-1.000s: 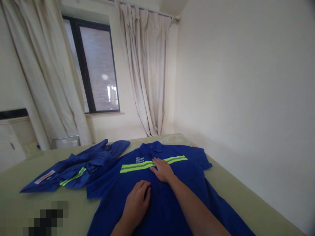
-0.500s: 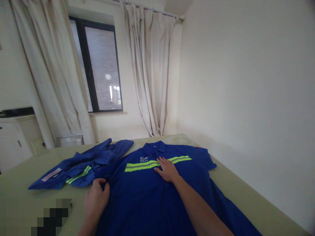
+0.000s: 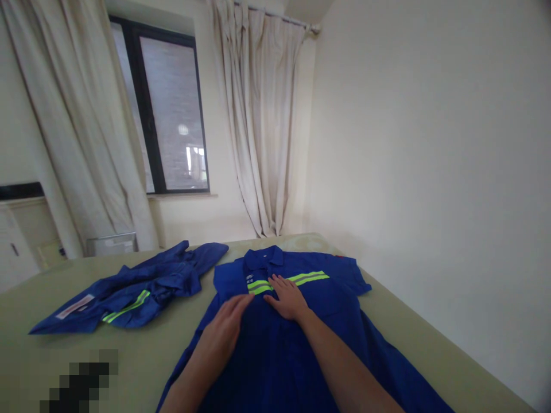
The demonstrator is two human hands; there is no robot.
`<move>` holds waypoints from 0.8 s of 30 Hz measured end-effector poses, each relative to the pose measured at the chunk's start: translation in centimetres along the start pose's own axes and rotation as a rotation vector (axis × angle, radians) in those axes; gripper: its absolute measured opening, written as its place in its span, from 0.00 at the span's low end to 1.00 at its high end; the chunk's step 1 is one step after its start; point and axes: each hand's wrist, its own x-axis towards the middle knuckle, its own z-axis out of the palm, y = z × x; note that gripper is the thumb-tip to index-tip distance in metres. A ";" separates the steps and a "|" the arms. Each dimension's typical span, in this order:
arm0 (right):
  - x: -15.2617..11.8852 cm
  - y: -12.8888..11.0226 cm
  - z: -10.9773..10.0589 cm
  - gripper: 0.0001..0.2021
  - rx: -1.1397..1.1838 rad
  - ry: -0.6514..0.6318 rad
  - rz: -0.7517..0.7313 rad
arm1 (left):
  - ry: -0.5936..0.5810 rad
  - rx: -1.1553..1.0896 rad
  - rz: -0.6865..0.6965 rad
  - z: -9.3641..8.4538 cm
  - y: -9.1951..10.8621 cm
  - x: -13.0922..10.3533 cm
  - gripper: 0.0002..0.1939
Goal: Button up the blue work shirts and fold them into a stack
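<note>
A blue work jacket (image 3: pixel 331 318) with a collar and a yellow-green reflective stripe lies front up on the bed-like green surface. My right hand (image 3: pixel 287 297) rests flat on its chest, fingers spread over the stripe. Beside it, my left hand (image 3: pixel 226 324) has its fingers close together at the edge of the jacket's left side, which is turned inward over part of the chest print and stripe. The left thumb is hidden. To the left lies a second blue garment (image 3: pixel 167 281), crumpled, with a white label and a reflective stripe.
The green surface (image 3: pixel 142 355) reaches towards a plain wall (image 3: pixel 430 143) on the right. Behind it hang beige curtains (image 3: pixel 262 126) beside a dark-framed window (image 3: pixel 172 115). A white cabinet (image 3: pixel 17 246) stands at far left. A pixelated patch hides the lower left.
My left hand has moved right, bringing the jacket's left side over the chest and away from the second garment. My right hand stays on the stripe. The view has shifted slightly right.
</note>
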 end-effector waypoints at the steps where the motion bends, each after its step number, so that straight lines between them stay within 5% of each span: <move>1: 0.0 0.0 0.0 0.36 0.000 -0.001 -0.003 | -0.086 0.060 0.043 0.8 0.9 -0.2 0.40; 4: 0.1 0.1 0.0 0.34 -0.008 -0.005 -0.011 | -0.171 0.242 0.013 2.2 1.6 -1.2 0.47; 8: 0.2 0.1 0.0 0.33 -0.007 0.004 0.006 | -0.156 0.379 -0.166 1.5 0.1 -2.3 0.42; 15: 0.0 -0.3 -0.1 0.32 0.014 0.028 0.016 | -0.015 0.255 -0.523 0.2 -2.5 -2.7 0.27; 20: -0.2 -0.8 -0.8 0.28 -0.019 0.086 0.033 | 0.050 0.112 -0.265 1.5 -3.7 -2.8 0.34; 24: 1.6 -2.2 -2.6 0.31 -0.051 0.118 0.072 | -0.016 0.095 -0.186 1.9 -3.6 -2.7 0.40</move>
